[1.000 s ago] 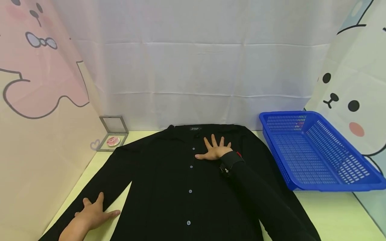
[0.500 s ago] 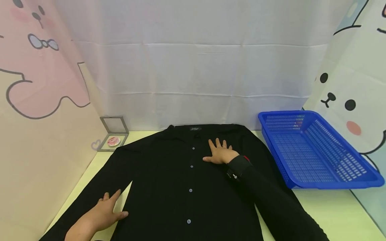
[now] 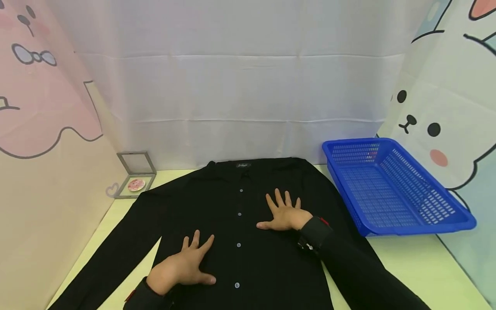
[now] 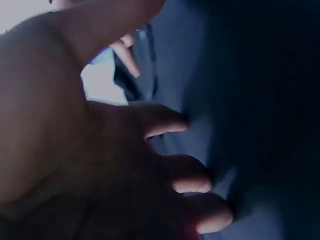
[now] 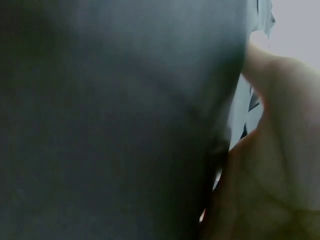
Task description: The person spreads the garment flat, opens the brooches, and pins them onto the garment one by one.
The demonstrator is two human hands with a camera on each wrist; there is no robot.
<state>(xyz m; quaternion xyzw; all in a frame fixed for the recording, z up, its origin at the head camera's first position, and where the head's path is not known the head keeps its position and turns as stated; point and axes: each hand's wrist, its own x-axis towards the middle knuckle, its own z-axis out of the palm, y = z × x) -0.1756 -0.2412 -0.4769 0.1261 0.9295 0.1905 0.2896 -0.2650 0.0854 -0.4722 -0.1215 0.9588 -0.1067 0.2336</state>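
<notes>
A black button-up shirt lies spread out on the table, collar at the far side, with a row of pale buttons down its middle. My left hand is over the lower left front of the shirt, its fingers spread; in the left wrist view the fingertips meet the dark cloth. On the right side of the chest, my right hand lies with fingers straight and fanned out, palm toward the cloth. Dark fabric fills most of the right wrist view. The shirt's right sleeve is partly hidden under my right arm.
A blue plastic basket stands at the right, close beside the shirt's shoulder. At the back left is a small grey-framed open case with a round pink item in it. Light curtains rise behind and at both sides of the pale yellow table.
My left hand has moved right from the shirt's left sleeve onto the body front. My right hand has slid down the chest toward me. The whole view has shifted slightly.
</notes>
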